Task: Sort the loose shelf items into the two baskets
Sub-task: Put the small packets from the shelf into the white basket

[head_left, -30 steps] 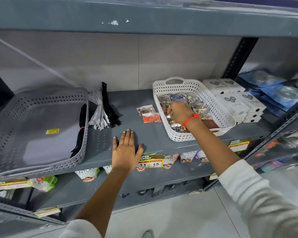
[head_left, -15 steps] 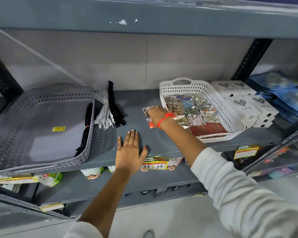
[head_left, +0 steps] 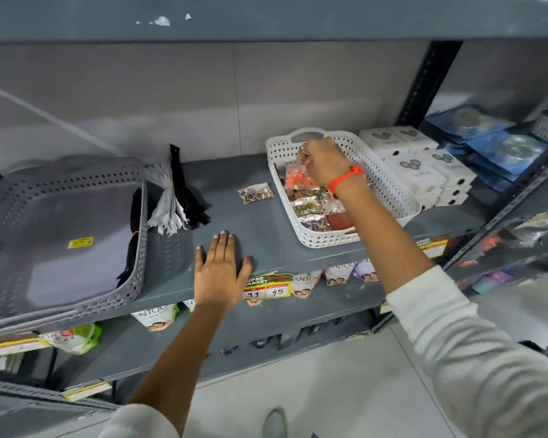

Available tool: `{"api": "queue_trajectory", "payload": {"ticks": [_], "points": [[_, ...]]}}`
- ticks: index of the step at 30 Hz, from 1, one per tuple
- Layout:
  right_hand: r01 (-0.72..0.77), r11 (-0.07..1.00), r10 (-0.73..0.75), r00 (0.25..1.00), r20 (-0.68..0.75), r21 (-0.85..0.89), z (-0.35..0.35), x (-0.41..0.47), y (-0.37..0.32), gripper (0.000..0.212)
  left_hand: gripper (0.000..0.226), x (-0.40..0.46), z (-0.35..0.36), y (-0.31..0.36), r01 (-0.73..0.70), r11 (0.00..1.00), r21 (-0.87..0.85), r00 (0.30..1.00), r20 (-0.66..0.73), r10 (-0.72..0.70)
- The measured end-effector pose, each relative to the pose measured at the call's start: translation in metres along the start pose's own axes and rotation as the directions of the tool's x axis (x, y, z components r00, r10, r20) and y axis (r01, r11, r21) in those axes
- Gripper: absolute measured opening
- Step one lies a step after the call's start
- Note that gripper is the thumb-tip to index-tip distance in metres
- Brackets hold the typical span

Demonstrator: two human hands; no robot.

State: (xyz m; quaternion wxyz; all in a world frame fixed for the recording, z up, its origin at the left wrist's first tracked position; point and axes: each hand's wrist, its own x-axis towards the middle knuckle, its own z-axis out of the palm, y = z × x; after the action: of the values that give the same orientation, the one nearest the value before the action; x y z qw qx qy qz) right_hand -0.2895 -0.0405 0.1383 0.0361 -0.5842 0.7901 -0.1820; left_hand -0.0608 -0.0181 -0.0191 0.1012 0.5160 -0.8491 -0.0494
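My right hand (head_left: 325, 164) is over the far end of the white basket (head_left: 389, 188), pinching a clear packet of orange beads (head_left: 299, 178) that hangs above the packets inside. The white basket holds several small jewellery packets. One clear packet of rings (head_left: 256, 193) lies loose on the grey shelf (head_left: 266, 235), just left of the white basket. My left hand (head_left: 219, 268) rests flat on the shelf's front edge, fingers spread, holding nothing. The grey basket (head_left: 60, 232) sits at the left with black zippers (head_left: 133, 229) along its right side. A white zipper bundle (head_left: 168, 200) and black zippers (head_left: 184, 188) lie beside it.
White boxes (head_left: 424, 169) are stacked right of the white basket, with blue packets (head_left: 494, 143) beyond a black upright. Price tags (head_left: 268, 286) hang on the shelf edge. Product pouches fill the shelf below. Another shelf runs overhead.
My right hand went from the white basket to the loose packets, picked up the orange bead packet and carried it over the basket. One packet stays on the shelf. My left hand has not moved.
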Motion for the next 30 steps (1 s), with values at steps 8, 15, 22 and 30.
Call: {"api": "queue_trajectory", "payload": {"ticks": [8, 15, 22, 30], "points": [[-0.085, 0.913, 0.211, 0.935, 0.283, -0.399, 0.002, -0.019, 0.054, 0.023, 0.065, 0.0, 0.002, -0.001, -0.003, 1.0, -0.012, 1.0, -0.008, 0.003], [-0.096, 0.965, 0.169, 0.94, 0.296, -0.246, 0.041, 0.001, 0.077, 0.023, 0.078, 0.0, 0.003, -0.002, -0.001, 1.0, -0.011, 1.0, -0.009, 0.001], [0.063, 0.998, -0.064, 0.996, 0.066, 0.013, 0.049, 0.046, 0.004, 0.034, 0.08, 0.001, 0.002, -0.001, 0.003, 1.0, 0.014, 1.0, -0.012, -0.002], [0.257, 0.957, -0.188, 0.904, 0.384, -0.138, 0.105, 0.048, -0.048, 0.034, 0.076, 0.003, 0.002, -0.001, 0.002, 1.0, 0.001, 1.0, -0.02, -0.002]]}}
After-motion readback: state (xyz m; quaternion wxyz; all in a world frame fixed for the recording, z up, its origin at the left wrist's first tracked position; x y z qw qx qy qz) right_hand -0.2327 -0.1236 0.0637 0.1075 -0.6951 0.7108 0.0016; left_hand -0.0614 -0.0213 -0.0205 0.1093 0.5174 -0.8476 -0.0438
